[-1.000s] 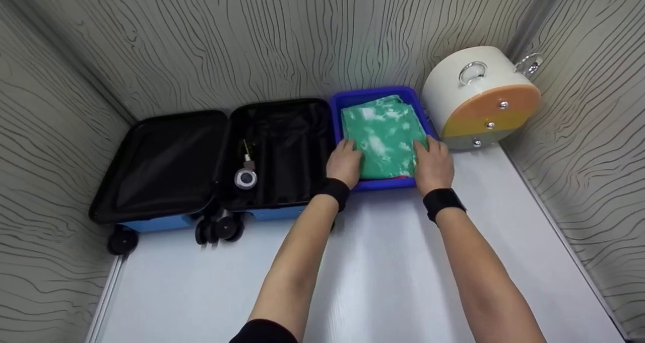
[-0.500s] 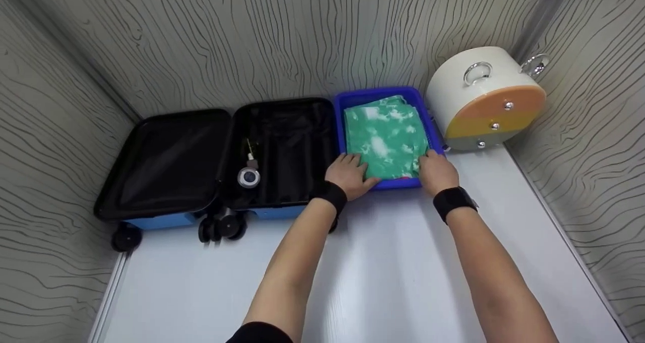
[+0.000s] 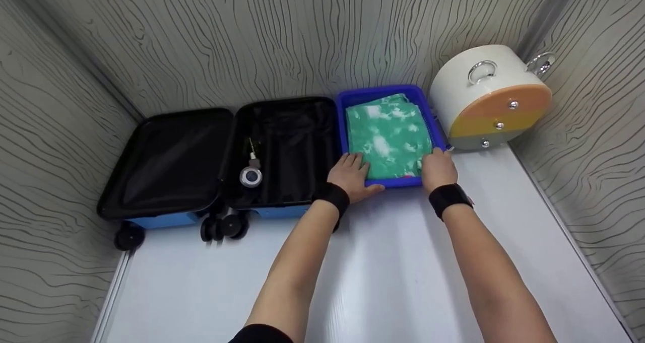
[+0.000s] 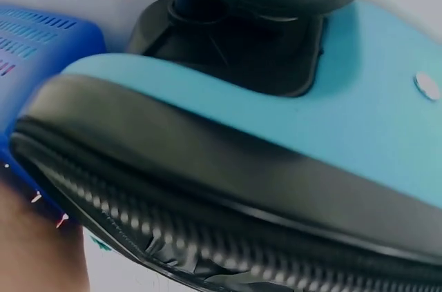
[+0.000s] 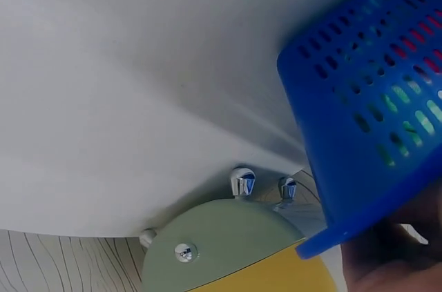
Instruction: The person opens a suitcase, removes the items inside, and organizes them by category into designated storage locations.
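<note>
A folded green-and-white tie-dye cloth [image 3: 385,136] lies on top in a blue plastic basket [image 3: 398,183], with a bit of red cloth [image 3: 407,176] showing beneath its front edge. My left hand [image 3: 352,177] rests at the basket's front left corner, fingers straight over the side and thumb along the front rim. In the left wrist view only a blurred part of that hand [image 4: 38,244] shows. At the front right corner my right hand [image 3: 438,169] has curled fingers at the cloth's edge and seems to pinch it. The right wrist view shows this hand [image 5: 394,264] partly hidden behind the rim.
Left of the basket stands an open suitcase [image 3: 171,166], black inside with blue outer sides and wheels [image 3: 232,226]. A round white-grey gadget [image 3: 250,177] lies in its right half. To the right is a white drum-shaped box [image 3: 463,81] with coloured drawers. Patterned walls enclose the white surface.
My left hand has shifted toward the front left corner, its thumb spreading onto the front rim. My right hand's fingers have curled at the right edge. The head view has shifted slightly.
</note>
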{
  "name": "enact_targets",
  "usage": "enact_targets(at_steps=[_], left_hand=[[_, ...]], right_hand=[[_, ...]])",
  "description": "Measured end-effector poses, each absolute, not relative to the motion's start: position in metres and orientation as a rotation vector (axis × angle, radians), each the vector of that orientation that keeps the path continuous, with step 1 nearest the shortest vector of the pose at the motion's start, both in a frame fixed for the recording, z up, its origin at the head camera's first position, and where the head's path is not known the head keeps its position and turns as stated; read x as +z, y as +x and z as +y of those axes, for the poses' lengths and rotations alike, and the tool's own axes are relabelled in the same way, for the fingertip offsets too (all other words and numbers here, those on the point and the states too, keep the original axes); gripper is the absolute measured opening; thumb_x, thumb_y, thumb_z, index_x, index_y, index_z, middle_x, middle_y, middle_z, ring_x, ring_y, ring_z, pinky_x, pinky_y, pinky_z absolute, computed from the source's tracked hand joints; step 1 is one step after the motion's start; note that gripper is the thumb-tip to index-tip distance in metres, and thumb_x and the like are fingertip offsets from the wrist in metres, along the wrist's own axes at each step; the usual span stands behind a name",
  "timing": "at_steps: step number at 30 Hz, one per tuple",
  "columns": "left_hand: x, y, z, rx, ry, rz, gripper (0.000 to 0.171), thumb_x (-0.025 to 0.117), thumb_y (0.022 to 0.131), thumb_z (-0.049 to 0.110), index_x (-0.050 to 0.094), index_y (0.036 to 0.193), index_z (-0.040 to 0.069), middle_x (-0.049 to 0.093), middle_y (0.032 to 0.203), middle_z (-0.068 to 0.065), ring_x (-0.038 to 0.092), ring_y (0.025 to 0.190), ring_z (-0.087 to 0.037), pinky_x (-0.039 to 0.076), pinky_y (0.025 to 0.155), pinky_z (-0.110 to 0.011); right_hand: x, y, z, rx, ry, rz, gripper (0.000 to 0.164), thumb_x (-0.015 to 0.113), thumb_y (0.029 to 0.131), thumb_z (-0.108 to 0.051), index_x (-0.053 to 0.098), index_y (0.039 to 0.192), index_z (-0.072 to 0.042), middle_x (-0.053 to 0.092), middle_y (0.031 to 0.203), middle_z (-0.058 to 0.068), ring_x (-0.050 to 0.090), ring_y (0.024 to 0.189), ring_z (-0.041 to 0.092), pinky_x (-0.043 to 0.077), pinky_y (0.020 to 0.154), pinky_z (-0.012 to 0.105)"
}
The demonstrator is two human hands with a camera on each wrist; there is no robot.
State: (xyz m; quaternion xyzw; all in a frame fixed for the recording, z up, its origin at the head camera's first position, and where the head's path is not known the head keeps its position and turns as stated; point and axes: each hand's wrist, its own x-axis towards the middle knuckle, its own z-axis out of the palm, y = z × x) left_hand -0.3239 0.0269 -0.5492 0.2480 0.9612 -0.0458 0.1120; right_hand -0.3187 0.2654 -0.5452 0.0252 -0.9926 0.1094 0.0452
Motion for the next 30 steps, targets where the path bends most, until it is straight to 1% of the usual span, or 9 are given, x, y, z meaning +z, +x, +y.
enact_targets(at_steps=[4,9,13,14,15,19,21,26,30], left_hand=[[-0.549,-0.326,0.027,-0.161,0.719,2.820,0.094,0.022,0.094,0.083,0.023,0.164,0.020,0.013,0.171,-0.006,0.011,0.156,-0.023,0.003,0.125,-0.039],[-0.549,-0.326,0.026,-0.179,0.731,2.806,0.096,0.020,0.093,0.084,0.021,0.165,0.020,0.011,0.171,-0.006,0.009,0.157,-0.023,0.002,0.125,-0.040],[-0.550,-0.324,0.025,-0.139,0.736,2.807,0.096,0.020,0.094,0.083,0.019,0.165,0.019,0.009,0.171,-0.005,0.006,0.157,-0.023,0.001,0.125,-0.040],[-0.551,-0.324,0.024,-0.121,0.737,2.807,0.095,0.021,0.095,0.082,0.018,0.165,0.019,0.008,0.171,-0.005,0.005,0.157,-0.022,0.001,0.125,-0.039],[-0.551,-0.323,0.023,-0.104,0.741,2.807,0.093,0.021,0.095,0.081,0.017,0.165,0.019,0.007,0.171,-0.005,0.004,0.157,-0.022,0.000,0.125,-0.039],[-0.551,-0.319,0.010,-0.051,0.758,2.836,0.086,0.023,0.099,0.075,0.017,0.165,0.021,0.006,0.171,-0.003,0.001,0.157,-0.020,-0.001,0.125,-0.040],[-0.550,-0.318,0.002,-0.037,0.765,2.863,0.081,0.025,0.101,0.072,0.018,0.165,0.022,0.006,0.171,-0.003,0.002,0.157,-0.020,0.000,0.125,-0.041],[-0.545,-0.318,-0.027,-0.017,0.744,2.924,0.073,0.030,0.105,0.066,0.021,0.165,0.025,0.007,0.171,-0.004,0.003,0.157,-0.022,0.000,0.125,-0.045],[-0.543,-0.319,-0.055,0.012,0.704,2.956,0.072,0.035,0.105,0.063,0.022,0.165,0.024,0.008,0.171,-0.005,0.004,0.157,-0.024,-0.001,0.124,-0.047]], right_hand=[[-0.541,-0.319,0.265,0.439,0.040,-3.142,0.031,0.043,0.099,0.002,0.069,0.101,0.017,0.058,0.113,0.037,0.054,0.109,0.055,0.046,0.094,0.064],[-0.539,-0.320,0.264,0.504,0.005,-3.262,0.035,0.039,0.095,-0.003,0.068,0.102,0.017,0.059,0.113,0.037,0.057,0.108,0.053,0.048,0.094,0.062],[-0.542,-0.317,0.266,0.585,-0.026,-3.221,0.038,0.039,0.099,-0.008,0.066,0.106,0.017,0.054,0.119,0.036,0.055,0.111,0.052,0.047,0.095,0.062],[-0.544,-0.316,0.266,0.584,-0.017,-3.193,0.037,0.040,0.100,-0.009,0.066,0.104,0.017,0.053,0.118,0.035,0.054,0.109,0.051,0.047,0.094,0.061],[-0.545,-0.315,0.268,0.484,0.054,-3.188,0.035,0.042,0.099,-0.008,0.067,0.101,0.017,0.055,0.114,0.034,0.054,0.108,0.050,0.047,0.094,0.061],[-0.547,-0.313,0.269,-0.076,0.286,-3.099,0.027,0.053,0.098,-0.007,0.067,0.084,0.011,0.058,0.092,0.027,0.052,0.096,0.044,0.044,0.087,0.058],[-0.545,-0.315,0.270,-0.287,0.358,-3.040,0.025,0.056,0.097,-0.008,0.066,0.080,0.008,0.058,0.085,0.024,0.050,0.094,0.042,0.043,0.084,0.056],[-0.536,-0.317,0.278,-0.104,0.235,-3.016,0.029,0.058,0.098,-0.015,0.068,0.081,0.007,0.054,0.092,0.023,0.046,0.092,0.041,0.043,0.081,0.055],[-0.527,-0.318,0.290,-0.050,0.203,-2.997,0.028,0.059,0.097,-0.017,0.069,0.088,0.008,0.054,0.094,0.023,0.046,0.093,0.042,0.042,0.082,0.055]])
